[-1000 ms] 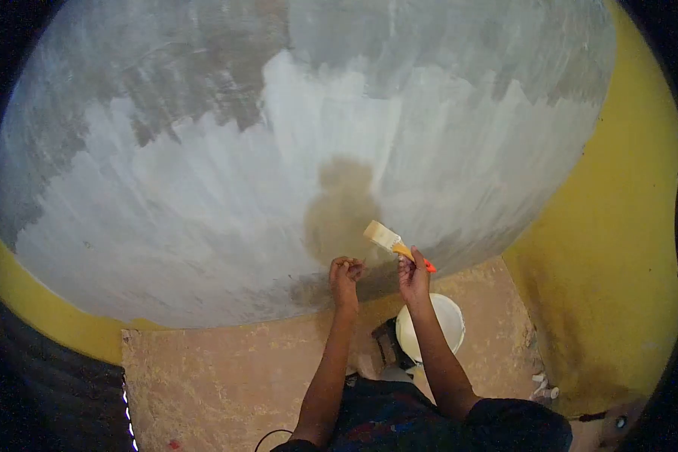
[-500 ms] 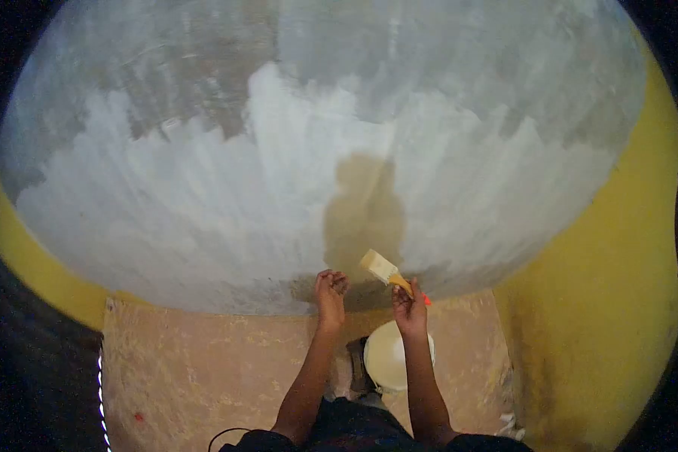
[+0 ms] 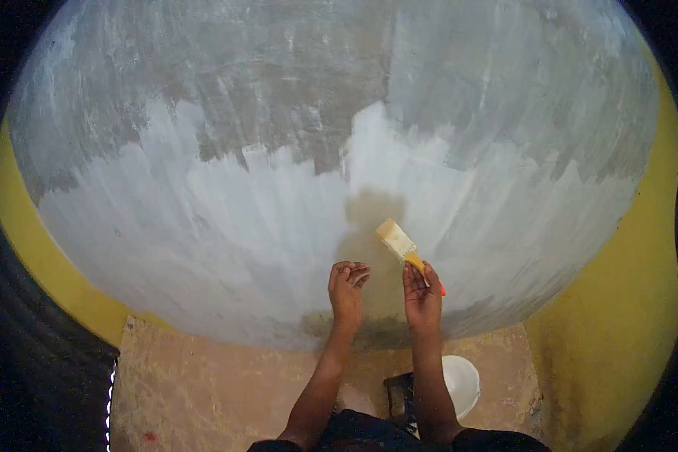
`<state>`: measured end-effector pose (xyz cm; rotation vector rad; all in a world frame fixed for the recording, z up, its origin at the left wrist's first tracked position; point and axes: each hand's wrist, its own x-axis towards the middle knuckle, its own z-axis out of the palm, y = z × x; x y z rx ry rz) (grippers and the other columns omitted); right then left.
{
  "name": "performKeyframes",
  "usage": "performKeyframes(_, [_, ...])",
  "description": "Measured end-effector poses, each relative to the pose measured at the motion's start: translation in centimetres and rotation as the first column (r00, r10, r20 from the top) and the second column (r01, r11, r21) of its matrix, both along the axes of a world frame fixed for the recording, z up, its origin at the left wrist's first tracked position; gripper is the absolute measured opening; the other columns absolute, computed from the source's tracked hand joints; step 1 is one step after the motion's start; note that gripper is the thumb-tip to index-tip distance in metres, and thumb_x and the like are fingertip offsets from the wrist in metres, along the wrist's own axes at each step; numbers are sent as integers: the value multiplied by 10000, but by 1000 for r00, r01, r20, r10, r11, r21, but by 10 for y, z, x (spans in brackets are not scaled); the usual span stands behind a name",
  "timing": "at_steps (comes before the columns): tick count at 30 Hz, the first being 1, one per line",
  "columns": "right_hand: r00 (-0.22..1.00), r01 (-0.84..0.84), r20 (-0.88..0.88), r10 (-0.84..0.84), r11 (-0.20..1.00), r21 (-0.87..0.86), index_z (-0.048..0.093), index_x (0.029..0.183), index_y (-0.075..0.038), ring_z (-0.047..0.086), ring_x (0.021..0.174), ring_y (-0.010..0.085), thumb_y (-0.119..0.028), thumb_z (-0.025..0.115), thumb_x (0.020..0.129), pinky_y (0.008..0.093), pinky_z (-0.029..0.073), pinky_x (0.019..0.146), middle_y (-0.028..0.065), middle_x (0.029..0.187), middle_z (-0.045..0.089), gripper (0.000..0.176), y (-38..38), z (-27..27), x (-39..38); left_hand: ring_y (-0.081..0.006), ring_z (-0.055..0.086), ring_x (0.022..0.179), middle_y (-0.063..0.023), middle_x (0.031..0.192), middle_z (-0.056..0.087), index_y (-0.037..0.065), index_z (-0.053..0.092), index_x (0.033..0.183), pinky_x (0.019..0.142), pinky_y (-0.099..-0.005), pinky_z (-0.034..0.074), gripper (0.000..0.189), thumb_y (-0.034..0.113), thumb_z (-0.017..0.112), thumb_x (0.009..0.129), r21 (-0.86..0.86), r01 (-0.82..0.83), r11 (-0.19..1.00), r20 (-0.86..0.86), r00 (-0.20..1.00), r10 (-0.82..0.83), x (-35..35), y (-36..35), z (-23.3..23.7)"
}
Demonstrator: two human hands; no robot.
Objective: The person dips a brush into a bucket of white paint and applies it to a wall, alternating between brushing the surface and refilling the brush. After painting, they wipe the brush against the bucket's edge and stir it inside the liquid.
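My right hand (image 3: pixel 422 295) grips a paintbrush (image 3: pixel 414 260) by its yellow handle with a red end, its pale, paint-covered bristles tilted up and left. Behind the brush stands a wall (image 3: pixel 248 218), white and freshly coated on its lower part and patchy grey above, with a shadow falling across it. My left hand (image 3: pixel 346 286) is raised just left of the brush, fingers loosely bent and slightly apart, with nothing visible in them.
A round white bucket (image 3: pixel 465 386) stands on the brownish floor (image 3: pixel 226 384), partly behind my right forearm. Beside it is a dark object (image 3: pixel 398 393). Yellow side walls (image 3: pixel 591 316) flank the painted wall, and a dark ribbed surface (image 3: pixel 41 354) lies at the left.
The view has shifted, so more of the upper grey wall shows. My right hand has raised the brush higher against the wall; my left hand has risen slightly and stays empty.
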<state>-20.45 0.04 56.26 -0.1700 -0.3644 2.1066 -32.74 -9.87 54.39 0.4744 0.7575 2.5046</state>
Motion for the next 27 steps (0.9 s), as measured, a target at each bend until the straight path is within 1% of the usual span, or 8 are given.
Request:
performKeyframes(6, [990, 52, -127, -60, 997, -63, 566, 1164, 84, 631, 1129, 288, -60, 633, 960, 391, 563, 1025, 220, 1188, 620, 259, -44, 61, -71, -257, 602, 1174, -136, 1188, 647, 66, 577, 1055, 987, -415, 474, 185, 239, 563, 992, -36, -178, 983, -336, 929, 156, -66, -34, 62])
performKeyframes(10, [945, 321, -155, -287, 906, 276, 541, 1236, 118, 619, 1155, 291, -43, 596, 983, 407, 547, 1041, 222, 1212, 609, 305, -33, 139, -85, -275, 575, 1218, -142, 1274, 623, 26, 603, 1103, 1067, -416, 415, 288, 290, 575, 992, 10, -358, 934, -639, 716, 282, -103, -37, 125])
performKeyframes(14, [570, 657, -292, -768, 213, 723, 678, 1123, 54, 687, 1041, 241, 7, 657, 933, 371, 576, 920, 152, 1130, 692, 196, -10, 252, -89, -314, 548, 1252, -172, 1312, 610, 20, 606, 1137, 1119, -441, 368, 288, 261, 555, 988, 255, -476, 842, -923, 139, 358, -137, -37, 218])
performKeyframes(16, [233, 511, -578, -782, -407, 757, 713, 1122, -3, 691, 1080, 223, 5, 685, 908, 350, 572, 896, 161, 1174, 703, 216, 14, 305, -88, -345, 476, 1345, -179, 1387, 562, 53, 617, 1139, 1174, -484, 286, 237, 202, 566, 963, 297, -451, 842, -937, 35, 349, -152, -23, 246])
performKeyframes(18, [53, 284, -796, -603, -755, 591, 708, 1152, -51, 684, 1127, 258, -9, 698, 870, 362, 579, 889, 179, 1248, 673, 285, 32, 352, -93, -349, 425, 1391, -170, 1436, 520, 65, 620, 1136, 1189, -513, 240, 226, 174, 570, 944, 385, -536, 751, -920, -162, 356, -166, -6, 269])
performKeyframes(19, [49, 285, -797, -602, -756, 589, 708, 1152, -51, 684, 1127, 258, -9, 698, 870, 362, 579, 889, 179, 1248, 673, 285, 39, 368, -98, -353, 374, 1437, -162, 1484, 477, 77, 623, 1132, 1205, -543, 193, 223, 146, 575, 926, 487, -592, 642, -873, -359, 331, -171, 0, 274])
performKeyframes(22, [-22, -20, -876, -482, -876, 483, 687, 1160, -78, 674, 1133, 316, -50, 677, 860, 384, 583, 884, 185, 1301, 639, 302, 50, 389, -107, -342, 296, 1488, -137, 1541, 411, 87, 619, 1134, 1207, -590, 131, 248, 107, 575, 890, 579, -626, 523, -805, -539, 246, -177, 16, 269])
performKeyframes(27, [6, -327, -874, -485, -827, 457, 645, 1078, -60, 671, 1127, 363, -105, 651, 874, 388, 606, 809, 275, 1414, 523, 209, 61, 317, -126, -332, 304, 1487, -135, 1542, 409, 89, 610, 1140, 1207, -605, 99, 260, 94, 563, 885, 548, -625, 557, -822, -525, 220, -176, 15, 267])
